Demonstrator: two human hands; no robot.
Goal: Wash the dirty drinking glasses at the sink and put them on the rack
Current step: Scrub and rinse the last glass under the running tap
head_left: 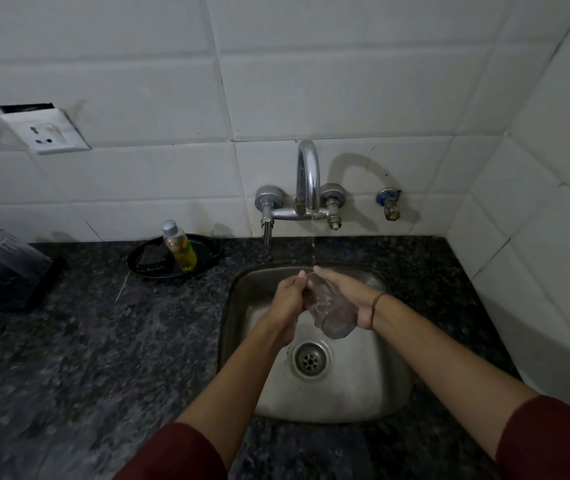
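White tiled wall [311, 81] at back & on the R. Below it the dark speckled table [86, 341], w/ a steel sink [363, 393] set into its R part. Black tray [145, 261] on the table L of the sink, by the wall. Chrome tap [307, 174] on the wall above the sink, thin water stream [313, 244] falling from its spout. We hold the glass [332, 306] tilted over the basin, btwn both hands, just under the stream. Our L hand [288, 296] curls round its upper end; our R hand [349, 289] wraps its R side, fingertips up at the water. Soap bottle [179, 245] w/ yellow liquid stands in the tray. Drain [311, 358] is below the glass. Red thread [377, 306] on our R wrist.
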